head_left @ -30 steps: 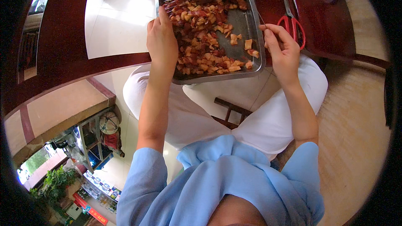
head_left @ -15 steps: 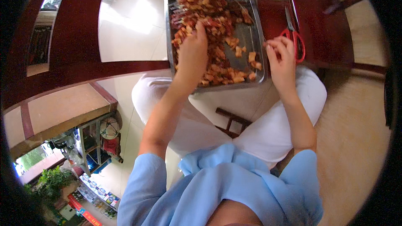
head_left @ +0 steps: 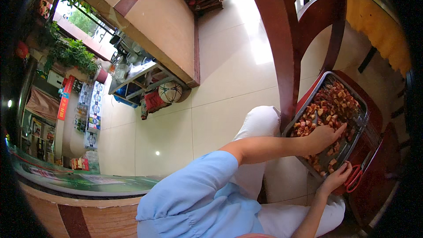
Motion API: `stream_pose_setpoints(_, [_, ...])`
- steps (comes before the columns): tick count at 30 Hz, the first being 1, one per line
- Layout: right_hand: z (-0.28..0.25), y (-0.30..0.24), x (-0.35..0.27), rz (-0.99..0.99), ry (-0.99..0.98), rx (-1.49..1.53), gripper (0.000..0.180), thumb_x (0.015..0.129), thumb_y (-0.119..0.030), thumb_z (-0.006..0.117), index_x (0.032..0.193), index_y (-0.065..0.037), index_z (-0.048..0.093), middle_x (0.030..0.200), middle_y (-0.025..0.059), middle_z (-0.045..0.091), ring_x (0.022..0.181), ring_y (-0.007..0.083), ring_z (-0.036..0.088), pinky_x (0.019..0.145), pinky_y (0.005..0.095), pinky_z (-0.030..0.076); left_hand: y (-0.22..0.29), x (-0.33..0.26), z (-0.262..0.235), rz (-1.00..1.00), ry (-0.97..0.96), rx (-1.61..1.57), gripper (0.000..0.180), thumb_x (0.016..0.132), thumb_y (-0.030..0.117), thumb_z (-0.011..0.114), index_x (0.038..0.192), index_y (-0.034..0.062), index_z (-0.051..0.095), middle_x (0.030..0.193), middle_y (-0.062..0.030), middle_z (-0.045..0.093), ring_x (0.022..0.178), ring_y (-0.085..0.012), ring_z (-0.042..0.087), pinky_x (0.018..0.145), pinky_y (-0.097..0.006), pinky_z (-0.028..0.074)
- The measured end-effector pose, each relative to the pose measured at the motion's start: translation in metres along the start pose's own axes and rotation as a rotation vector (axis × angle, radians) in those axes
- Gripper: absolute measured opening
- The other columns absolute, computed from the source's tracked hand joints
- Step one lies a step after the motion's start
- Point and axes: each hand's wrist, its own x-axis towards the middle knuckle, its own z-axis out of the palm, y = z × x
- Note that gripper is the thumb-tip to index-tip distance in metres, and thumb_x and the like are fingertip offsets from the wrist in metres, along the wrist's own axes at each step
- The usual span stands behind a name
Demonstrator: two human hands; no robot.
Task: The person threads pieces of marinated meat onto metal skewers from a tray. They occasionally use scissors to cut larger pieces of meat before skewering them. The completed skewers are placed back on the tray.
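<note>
A rectangular metal tray rests tilted in the view on a dark red wooden seat at the right. Small chopped pieces, reddish brown and tan, are spread over it; their exact kind is unclear. My left hand reaches over the tray among the pieces, index finger stretched out and the other fingers partly hidden. Its palm holds nothing that I can see. At the tray's near right corner, my right hand has its fingers bent at the rim. Beside it lie scissors with red handles.
A dark red wooden chair back rises beyond the tray's left side. Yellow cloth hangs at the far right. To the left stand a metal shelf, a ball, a potted plant and a glass-topped counter.
The view has swung left, so the tray and both hands now appear at the right. My left hand has shifted over the pieces toward the tray's right side; my right stays by the rim.
</note>
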Motion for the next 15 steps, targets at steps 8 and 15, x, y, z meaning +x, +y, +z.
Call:
stream_pose_setpoints(8, [0.006,0.024,0.041,-0.028,0.167,-0.192,0.034,0.104,-0.025,0.044,0.123,0.001,0.054,0.124,0.0163,0.057,0.11,0.0292,0.057,0.09,0.0389,0.047,0.008,-0.002,0.006,0.006,-0.086,-0.187,0.086,0.071,0.001,0.067,0.147,-0.0047,0.025,0.074,-0.0164,0.062,0.065,-0.0326,0.063,0.058,-0.041,0.05])
stream_pose_setpoints(15, [-0.005,0.058,0.058,0.053,0.297,-0.256,0.036,0.104,-0.029,0.042,0.124,-0.003,0.056,0.128,0.0156,0.056,0.111,0.0285,0.059,0.089,0.0383,0.052,0.003,0.017,-0.005,-0.042,-0.121,-0.433,0.064,0.077,-0.006,0.065,0.136,-0.0022,0.042,0.093,-0.0216,0.066,0.083,-0.0336,0.066,0.069,-0.039,0.054])
